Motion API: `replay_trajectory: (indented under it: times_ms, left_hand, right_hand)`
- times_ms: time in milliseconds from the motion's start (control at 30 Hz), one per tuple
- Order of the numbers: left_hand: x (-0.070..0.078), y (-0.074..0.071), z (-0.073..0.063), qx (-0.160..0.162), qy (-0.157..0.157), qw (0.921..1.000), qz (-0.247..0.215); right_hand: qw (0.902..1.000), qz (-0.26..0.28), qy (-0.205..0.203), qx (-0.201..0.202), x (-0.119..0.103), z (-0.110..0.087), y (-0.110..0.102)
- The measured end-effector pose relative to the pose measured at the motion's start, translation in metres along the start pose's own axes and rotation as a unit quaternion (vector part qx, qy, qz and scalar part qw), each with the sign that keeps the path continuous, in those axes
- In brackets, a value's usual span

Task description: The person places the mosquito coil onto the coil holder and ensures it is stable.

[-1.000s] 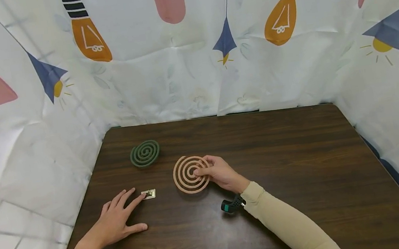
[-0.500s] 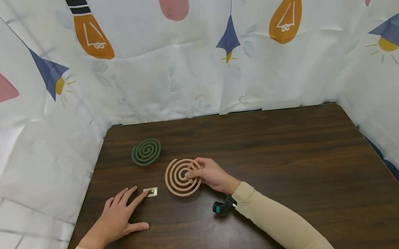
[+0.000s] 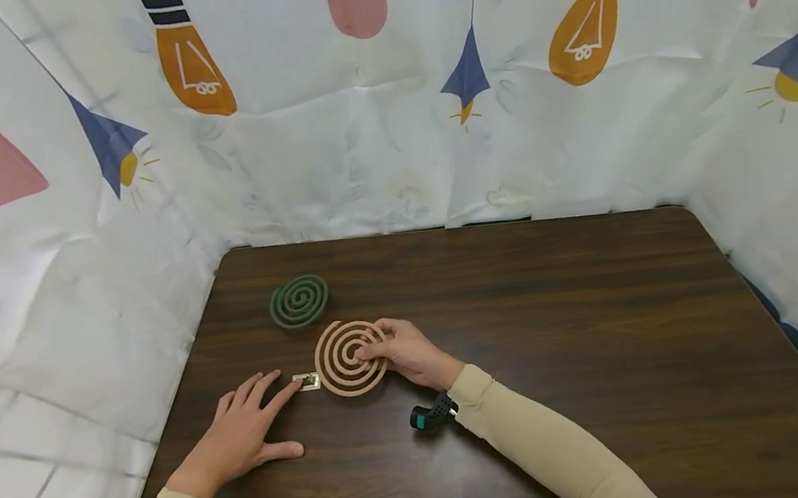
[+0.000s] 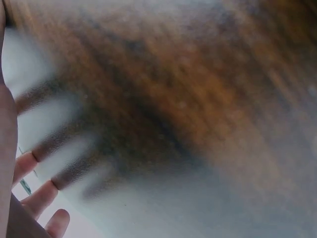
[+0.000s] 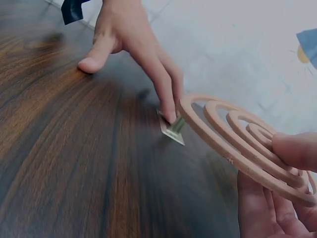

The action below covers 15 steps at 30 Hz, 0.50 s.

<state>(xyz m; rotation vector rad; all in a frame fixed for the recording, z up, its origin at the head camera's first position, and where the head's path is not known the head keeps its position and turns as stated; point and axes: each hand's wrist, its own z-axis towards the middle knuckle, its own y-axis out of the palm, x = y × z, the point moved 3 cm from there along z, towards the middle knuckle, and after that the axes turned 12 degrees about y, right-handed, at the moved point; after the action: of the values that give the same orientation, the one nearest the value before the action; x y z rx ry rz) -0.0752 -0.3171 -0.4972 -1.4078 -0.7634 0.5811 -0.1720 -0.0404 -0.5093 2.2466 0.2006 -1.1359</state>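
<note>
A tan mosquito coil (image 3: 339, 360) is held in my right hand (image 3: 416, 356), thumb on top and fingers beneath its right side. In the right wrist view the coil (image 5: 223, 153) hangs tilted above the table. A small metal coil stand (image 3: 310, 382) lies flat just left of it, its upright tab near the coil's rim. My left hand (image 3: 236, 434) spreads over the table, its index fingertip pressing on the stand's left end. In the left wrist view only a few of that hand's fingers (image 4: 40, 198) show, mirrored in the glossy tabletop.
A green mosquito coil (image 3: 300, 301) lies farther back on the brown wooden table (image 3: 565, 303). White curtains (image 3: 371, 152) printed with lamps enclose the table at the back and both sides. Dark bands sit on both wrists.
My right hand has brought the tan coil leftward, so that its edge now meets the stand in the head view. The left hand keeps its finger on the stand. The head view has shifted slightly.
</note>
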Motion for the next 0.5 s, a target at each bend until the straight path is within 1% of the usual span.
replay_trajectory:
  times_ms: [133, 300, 367, 500]
  left_hand:
    - [0.000, 0.000, 0.002, 0.000, 0.000, 1.0000, 0.003]
    - [-0.001, 0.003, 0.002, -0.013, -0.006, 0.9999, 0.001]
    - [-0.001, 0.004, 0.001, -0.019, -0.011, 0.9998, -0.001]
    - [-0.001, 0.004, 0.000, -0.019, -0.012, 0.9997, -0.004]
  right_hand:
    - [1.0000, 0.005, 0.002, -0.003, 0.001, 0.003, 0.004]
    - [0.9998, 0.015, 0.009, -0.002, 0.005, 0.006, 0.008]
    - [0.9998, 0.017, 0.008, -0.003, 0.006, 0.007, 0.010]
    - [0.9999, 0.016, 0.002, -0.005, 0.006, 0.009, 0.014]
